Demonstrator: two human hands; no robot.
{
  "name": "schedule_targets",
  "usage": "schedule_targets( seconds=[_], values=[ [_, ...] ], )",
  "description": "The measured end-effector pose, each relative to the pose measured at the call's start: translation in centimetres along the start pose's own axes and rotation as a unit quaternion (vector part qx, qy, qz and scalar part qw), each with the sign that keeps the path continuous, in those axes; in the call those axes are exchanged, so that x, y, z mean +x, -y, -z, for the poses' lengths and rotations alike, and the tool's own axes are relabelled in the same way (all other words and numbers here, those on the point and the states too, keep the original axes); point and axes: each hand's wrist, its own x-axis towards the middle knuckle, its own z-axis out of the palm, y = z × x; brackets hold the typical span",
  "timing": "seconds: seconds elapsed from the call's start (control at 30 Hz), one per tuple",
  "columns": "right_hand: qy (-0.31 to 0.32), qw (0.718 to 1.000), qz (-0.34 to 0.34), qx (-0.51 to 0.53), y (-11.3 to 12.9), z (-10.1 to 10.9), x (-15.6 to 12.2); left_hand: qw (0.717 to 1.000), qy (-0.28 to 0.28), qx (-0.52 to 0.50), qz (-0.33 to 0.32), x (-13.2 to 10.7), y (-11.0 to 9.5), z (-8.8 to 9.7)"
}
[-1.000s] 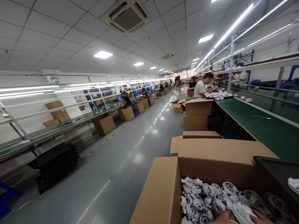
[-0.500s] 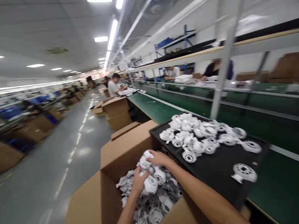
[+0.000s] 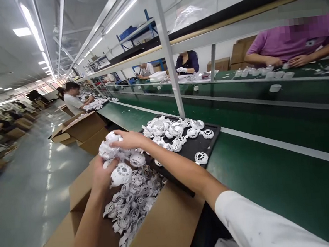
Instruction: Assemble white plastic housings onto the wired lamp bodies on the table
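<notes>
The left hand [image 3: 104,176] cups a clump of white perforated plastic parts [image 3: 112,153] from below, while the right hand [image 3: 128,139] presses its fingers down on top, pinching the clump between them above an open cardboard box [image 3: 162,224] filled with more such parts [image 3: 134,204]. A black tray [image 3: 197,145] of loose parts [image 3: 167,129] rests just beside the box on a green conveyor bench [image 3: 274,175].

White perforated plastic parts [image 3: 131,190], black tray [image 3: 188,148], green belt w/ white stripe [image 3: 273,167].
</notes>
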Motion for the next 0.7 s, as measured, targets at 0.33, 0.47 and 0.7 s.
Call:
schedule_targets(
  seconds=[0.33, 0.47, 0.7],
  values=[
    [-0.129, 0.989, -0.073, -0.004, -17.7, 13.0, -11.1, 0.961, 0.178, 0.119, -0.177, 1.0, -10.2, -20.1],
    [-0.161, 0.981, -0.105, -0.003, -22.9, 12.3, -12.9, 0.937, 0.223, 0.212, -0.167, 0.8, -11.3, -25.1],
    [-0.285, 0.941, -0.184, 0.009, -24.8, 12.1, -12.0, 0.897, 0.288, 0.309, -0.127, 3.1, -13.1, -26.2]
  ],
)
